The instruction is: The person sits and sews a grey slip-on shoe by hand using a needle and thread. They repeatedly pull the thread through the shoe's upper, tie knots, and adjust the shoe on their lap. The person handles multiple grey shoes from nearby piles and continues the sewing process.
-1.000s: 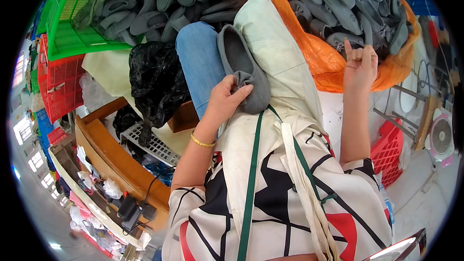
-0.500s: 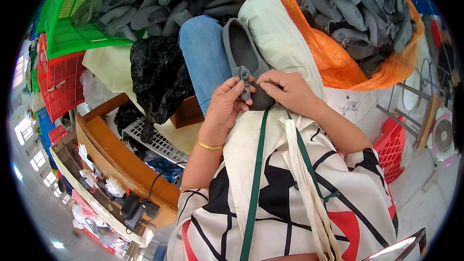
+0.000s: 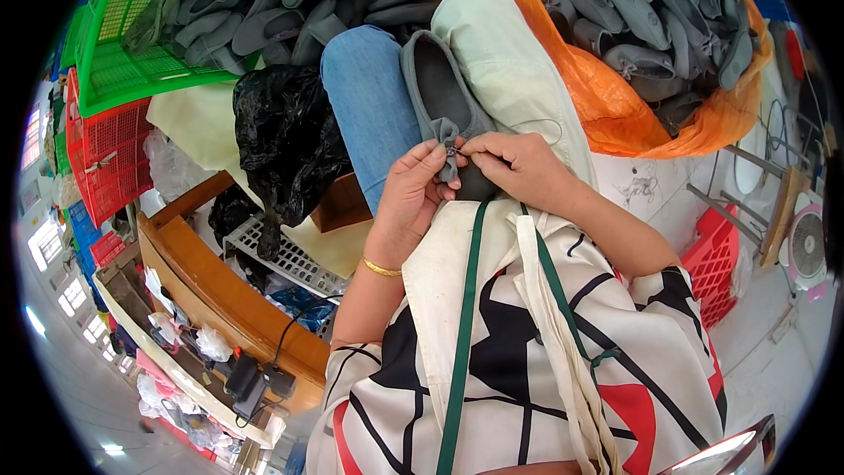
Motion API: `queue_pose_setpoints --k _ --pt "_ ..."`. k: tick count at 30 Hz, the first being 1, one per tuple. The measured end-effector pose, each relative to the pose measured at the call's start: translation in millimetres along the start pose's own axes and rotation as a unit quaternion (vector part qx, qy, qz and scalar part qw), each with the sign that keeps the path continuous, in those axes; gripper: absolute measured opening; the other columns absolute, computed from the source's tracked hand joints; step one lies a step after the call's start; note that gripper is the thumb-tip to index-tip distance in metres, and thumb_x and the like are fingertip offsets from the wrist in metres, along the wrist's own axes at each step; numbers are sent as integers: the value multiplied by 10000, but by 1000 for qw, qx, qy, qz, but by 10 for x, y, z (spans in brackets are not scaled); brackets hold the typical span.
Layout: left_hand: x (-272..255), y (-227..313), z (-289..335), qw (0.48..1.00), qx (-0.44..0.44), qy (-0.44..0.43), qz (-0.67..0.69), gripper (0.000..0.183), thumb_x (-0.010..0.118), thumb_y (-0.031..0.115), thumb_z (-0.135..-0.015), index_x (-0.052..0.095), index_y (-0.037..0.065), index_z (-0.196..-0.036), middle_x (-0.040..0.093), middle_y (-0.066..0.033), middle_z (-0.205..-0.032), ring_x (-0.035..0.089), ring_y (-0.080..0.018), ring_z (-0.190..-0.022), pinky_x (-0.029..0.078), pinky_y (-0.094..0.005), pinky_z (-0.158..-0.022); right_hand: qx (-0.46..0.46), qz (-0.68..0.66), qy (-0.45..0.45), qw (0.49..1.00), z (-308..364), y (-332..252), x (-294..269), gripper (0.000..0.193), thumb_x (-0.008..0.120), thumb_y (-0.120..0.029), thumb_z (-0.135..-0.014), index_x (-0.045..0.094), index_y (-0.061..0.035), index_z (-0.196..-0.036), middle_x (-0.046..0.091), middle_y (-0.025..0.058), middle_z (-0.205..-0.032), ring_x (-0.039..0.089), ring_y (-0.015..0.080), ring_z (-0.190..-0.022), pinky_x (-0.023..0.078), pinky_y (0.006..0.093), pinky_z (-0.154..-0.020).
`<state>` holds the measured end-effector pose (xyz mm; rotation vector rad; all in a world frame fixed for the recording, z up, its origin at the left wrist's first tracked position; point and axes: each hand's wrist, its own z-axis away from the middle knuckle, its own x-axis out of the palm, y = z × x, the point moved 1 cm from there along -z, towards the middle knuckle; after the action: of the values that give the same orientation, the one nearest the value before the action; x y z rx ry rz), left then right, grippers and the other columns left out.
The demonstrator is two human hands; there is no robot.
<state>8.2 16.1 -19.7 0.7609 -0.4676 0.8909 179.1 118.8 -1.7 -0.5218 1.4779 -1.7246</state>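
A grey fabric slip-on shoe (image 3: 437,75) lies between my knees, its toe toward me. On its toe part sits a small grey bow (image 3: 446,130). My left hand (image 3: 411,185) is closed on the bow, thumb on top and fingers curled beneath it. Just right of the bow, my right hand (image 3: 520,164) pinches thumb and forefinger together against its middle. What the pinch holds is too small to make out. A fine dark thread (image 3: 554,130) loops above my right hand, over the pale cloth on my right leg.
Many grey shoes fill a green crate (image 3: 123,79) at the far left and an orange sack (image 3: 607,119) at the far right. A black plastic bag (image 3: 286,136) hangs beside my left knee. Left of me stand a wooden drawer unit (image 3: 224,286) and a red crate (image 3: 110,158).
My right fingertips have come slightly closer to the bow's middle. My left hand keeps its hold, and the shoe stays between my knees. The whole view has shifted slightly.
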Motion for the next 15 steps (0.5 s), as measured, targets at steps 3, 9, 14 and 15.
queue_pose_setpoints --k 3,9,14,15 --pt "2 -3 5 1000 1 3 -1 273 541 135 -1023 606 -43 -1220 705 -94 -943 649 -126 -677 532 -227 -569 1 -1 -1 1000 -4 -1 3 147 597 -95 -937 693 -29 -1028 739 101 -965 716 249 -840 541 298 -754" --pt "51 4 11 1000 11 10 0 254 548 127 -1018 612 -40 -1199 707 -100 -939 652 -130 -685 538 -237 -574 -9 8 10 1000 -14 19 2 147 598 -95 -929 698 -27 -1013 736 116 -952 713 254 -822 540 304 -741" --pt "13 -47 25 998 44 49 -8 187 598 92 -987 650 -2 -1140 718 -107 -943 658 -123 -695 546 -243 -579 39 43 -31 998 -27 -98 -74 157 608 -95 -926 700 -18 -1028 708 101 -882 654 201 -740 502 289 -680" --pt "12 -64 19 998 43 51 -10 176 614 80 -975 660 4 -1127 719 -103 -941 658 -121 -692 547 -244 -580 37 28 -31 998 -17 -58 -73 163 613 -89 -929 699 -13 -1044 694 70 -846 614 155 -707 481 270 -658"
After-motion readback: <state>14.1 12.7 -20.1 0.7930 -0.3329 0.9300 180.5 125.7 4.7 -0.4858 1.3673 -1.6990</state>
